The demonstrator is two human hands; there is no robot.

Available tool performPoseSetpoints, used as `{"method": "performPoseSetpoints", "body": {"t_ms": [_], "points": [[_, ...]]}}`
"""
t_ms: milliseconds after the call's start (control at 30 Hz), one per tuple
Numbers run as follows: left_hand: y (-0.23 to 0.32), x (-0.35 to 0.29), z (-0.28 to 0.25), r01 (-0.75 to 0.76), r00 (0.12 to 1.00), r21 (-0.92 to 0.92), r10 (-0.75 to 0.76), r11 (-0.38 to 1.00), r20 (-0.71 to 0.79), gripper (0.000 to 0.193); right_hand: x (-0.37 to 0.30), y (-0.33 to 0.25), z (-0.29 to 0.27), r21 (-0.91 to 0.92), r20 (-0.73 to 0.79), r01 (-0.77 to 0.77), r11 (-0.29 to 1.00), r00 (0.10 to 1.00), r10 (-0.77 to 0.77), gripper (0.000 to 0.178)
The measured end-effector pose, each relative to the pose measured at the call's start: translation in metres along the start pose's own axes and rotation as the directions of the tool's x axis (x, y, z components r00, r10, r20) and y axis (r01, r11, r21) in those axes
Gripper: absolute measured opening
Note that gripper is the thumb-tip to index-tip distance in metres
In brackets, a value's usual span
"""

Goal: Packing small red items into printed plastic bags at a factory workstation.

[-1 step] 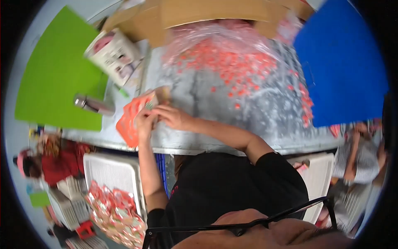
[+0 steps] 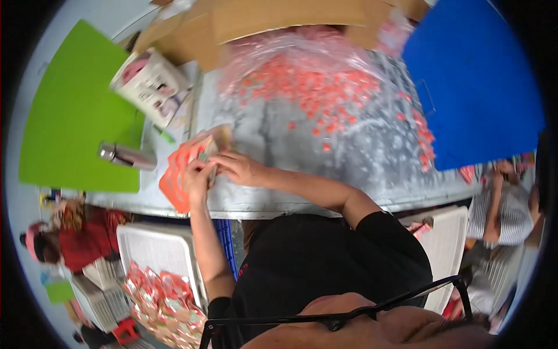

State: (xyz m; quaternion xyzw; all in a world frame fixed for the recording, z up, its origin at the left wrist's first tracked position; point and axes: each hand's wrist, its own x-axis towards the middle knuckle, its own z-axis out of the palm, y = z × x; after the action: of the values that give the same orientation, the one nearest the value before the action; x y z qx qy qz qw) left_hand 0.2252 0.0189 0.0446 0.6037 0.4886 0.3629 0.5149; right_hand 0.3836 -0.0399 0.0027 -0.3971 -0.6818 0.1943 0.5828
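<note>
Over the left part of the table, a fanned stack of flat orange-red packets (image 2: pixel 175 180) lies beside my hands. My left hand (image 2: pixel 198 179) is closed, its thumb and fingers pinching the edge of a pale-and-orange packet (image 2: pixel 204 152) on top of the stack. Against the same packet, my right hand (image 2: pixel 239 168) is closed too, with its fingertips meeting those of the left. Blur and the fingers hide the exact pinch points. Many small red pieces (image 2: pixel 331 93) are spread farther back on the metal table (image 2: pixel 261 131), partly under clear pinkish plastic film (image 2: pixel 302 43).
To the left stand a steel flask (image 2: pixel 125 156), a white printed tub (image 2: pixel 152 86) and a green panel (image 2: pixel 75 116). A blue panel (image 2: pixel 476 87) is at right, cardboard (image 2: pixel 290 17) behind. Below left, a white crate (image 2: pixel 154 247) is near shiny red packets (image 2: pixel 160 296). Other people work on both sides.
The whole view has shifted slightly. My hands stay together at the packet, with only slight finger movement; the grip looks the same.
</note>
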Motion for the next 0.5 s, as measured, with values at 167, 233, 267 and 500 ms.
{"method": "performPoseSetpoints", "body": {"t_ms": [167,233,267,500], "points": [[0.014,-0.017,0.014,0.044,0.996,-0.096,-0.035,0.994,0.087,0.028,-0.012,-0.031,-0.033,-0.272,-0.045,0.005,0.962,0.999,-0.018,0.026],[0.019,-0.028,0.027,-0.008,0.996,-0.107,0.018,0.994,0.086,0.028,-0.009,-0.049,-0.043,-0.561,0.016,0.176,0.809,0.979,-0.202,0.010],[0.023,-0.035,0.034,-0.060,0.995,-0.115,0.069,0.991,0.076,0.029,-0.009,-0.053,-0.045,-0.567,0.015,0.174,0.805,0.980,-0.201,0.010],[0.021,-0.051,0.049,-0.439,0.892,0.259,0.451,0.860,0.012,0.023,-0.019,-0.065,-0.065,-0.531,0.293,0.367,0.764,0.925,-0.241,0.007]]}}
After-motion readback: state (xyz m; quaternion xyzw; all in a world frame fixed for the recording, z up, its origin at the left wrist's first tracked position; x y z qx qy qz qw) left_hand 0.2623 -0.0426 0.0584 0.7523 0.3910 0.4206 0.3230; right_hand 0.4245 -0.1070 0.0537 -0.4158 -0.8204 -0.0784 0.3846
